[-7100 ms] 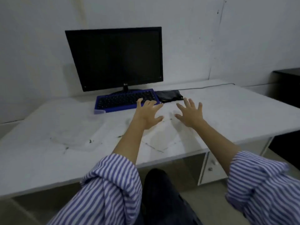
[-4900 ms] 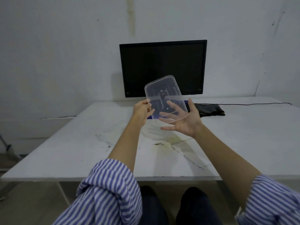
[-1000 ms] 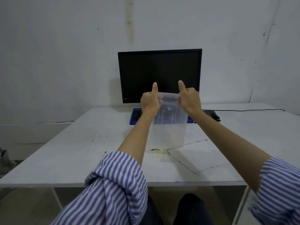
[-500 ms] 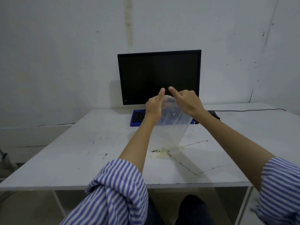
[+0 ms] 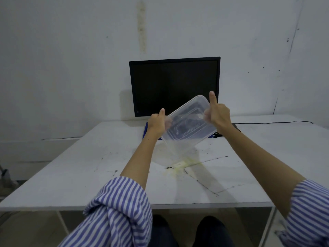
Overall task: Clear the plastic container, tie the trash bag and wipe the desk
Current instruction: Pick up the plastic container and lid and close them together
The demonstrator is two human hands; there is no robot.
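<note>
Two grips, my left hand [image 5: 157, 123] and right hand [image 5: 217, 114], clasp the plastic container [image 5: 188, 123] aloft over the stained table [image 5: 74, 168]; its long axis climbs rightward, right end higher.

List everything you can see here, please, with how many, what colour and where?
plastic container: one, clear, held tilted in the air above the desk
monitor: one, black, screen dark, at the back of the desk
keyboard: one, blue, below the monitor, mostly hidden
dark object: one, black, right of the keyboard, unclear what
cable: one, black, along the back right
stain: one, yellowish, mid-desk
desk: one, white, scuffed
sleeves: two, blue-and-white striped, rolled up
hands: left hand and right hand, gripping the container's ends, thumbs up
</note>
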